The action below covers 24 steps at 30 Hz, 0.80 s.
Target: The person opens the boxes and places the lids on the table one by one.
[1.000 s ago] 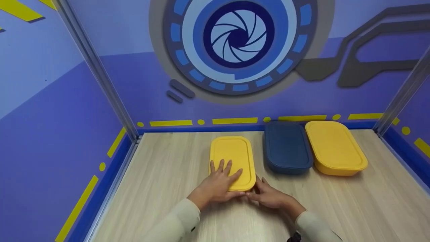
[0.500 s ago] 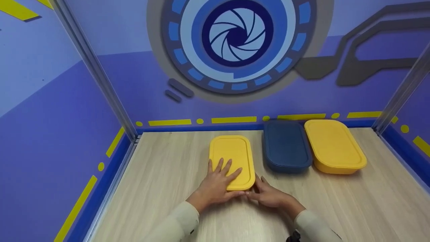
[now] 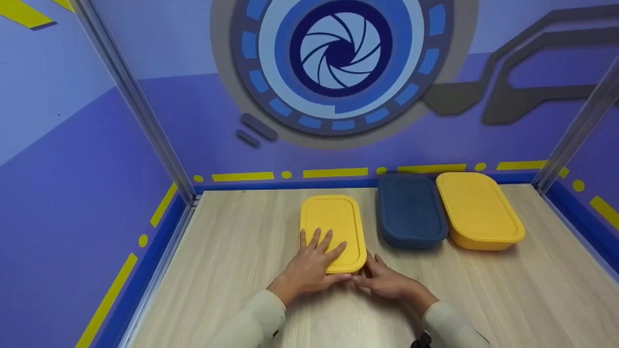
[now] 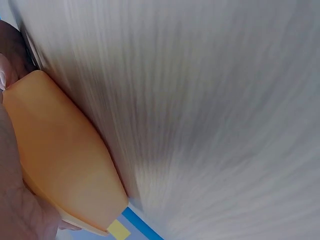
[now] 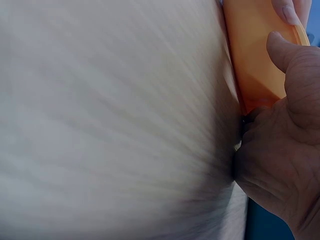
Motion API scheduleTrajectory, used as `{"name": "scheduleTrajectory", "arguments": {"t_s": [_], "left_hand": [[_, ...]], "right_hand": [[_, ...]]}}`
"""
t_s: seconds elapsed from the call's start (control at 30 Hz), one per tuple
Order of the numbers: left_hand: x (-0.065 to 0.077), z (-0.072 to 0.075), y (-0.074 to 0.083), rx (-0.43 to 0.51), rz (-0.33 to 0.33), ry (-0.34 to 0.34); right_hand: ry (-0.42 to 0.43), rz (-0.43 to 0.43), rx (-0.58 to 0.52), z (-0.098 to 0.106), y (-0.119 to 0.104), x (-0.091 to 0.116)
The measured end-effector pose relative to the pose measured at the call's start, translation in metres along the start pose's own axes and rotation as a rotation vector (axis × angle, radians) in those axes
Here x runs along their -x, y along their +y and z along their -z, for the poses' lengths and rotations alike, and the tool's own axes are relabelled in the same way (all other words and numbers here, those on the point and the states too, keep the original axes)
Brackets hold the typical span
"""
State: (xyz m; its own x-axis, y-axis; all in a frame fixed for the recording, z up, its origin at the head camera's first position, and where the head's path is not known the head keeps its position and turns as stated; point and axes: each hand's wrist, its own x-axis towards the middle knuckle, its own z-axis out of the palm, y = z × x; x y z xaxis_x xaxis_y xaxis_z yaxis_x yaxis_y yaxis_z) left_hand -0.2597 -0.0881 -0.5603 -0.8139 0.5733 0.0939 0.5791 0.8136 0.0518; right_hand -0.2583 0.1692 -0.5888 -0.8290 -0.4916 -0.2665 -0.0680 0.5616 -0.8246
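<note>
Leftmost yellow box point(image 3: 331, 212) (lidded), upright

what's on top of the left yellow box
The left hand, fingers spread, rests on its lid. The patch of lid under the hand is covered, and the lid hides whatever may be inside.

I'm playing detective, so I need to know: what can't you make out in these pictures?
Insides of the left yellow box, blue box and right yellow box: head view, hidden by lids.
Part of the left grip: left wrist view, cut off by the left edge.
Grain of the table: both wrist views, blurred.
Dark thing by the right sleeve: head view, tiny, bottom edge cuts it off.
</note>
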Motion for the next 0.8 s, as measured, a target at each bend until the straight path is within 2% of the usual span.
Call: {"name": "scheduleTrajectory", "arguments": {"t_s": [0.47,0.7,0.8], "left_hand": [[-0.0009,0.0005,-0.0029,0.052,0.003,0.017],[0.0,-0.001,-0.0047,0.006,-0.006,0.03],[0.0014,-0.0008,-0.0044,-0.006,-0.012,0.013]], "right_hand": [[0.002,-0.02,0.02,0.0005,-0.001,-0.0022],[-0.006,0.051,0.002,-0.0009,-0.0004,-0.0029],[-0.009,0.049,-0.002,-0.0006,-0.0007,-0.0017]]}}
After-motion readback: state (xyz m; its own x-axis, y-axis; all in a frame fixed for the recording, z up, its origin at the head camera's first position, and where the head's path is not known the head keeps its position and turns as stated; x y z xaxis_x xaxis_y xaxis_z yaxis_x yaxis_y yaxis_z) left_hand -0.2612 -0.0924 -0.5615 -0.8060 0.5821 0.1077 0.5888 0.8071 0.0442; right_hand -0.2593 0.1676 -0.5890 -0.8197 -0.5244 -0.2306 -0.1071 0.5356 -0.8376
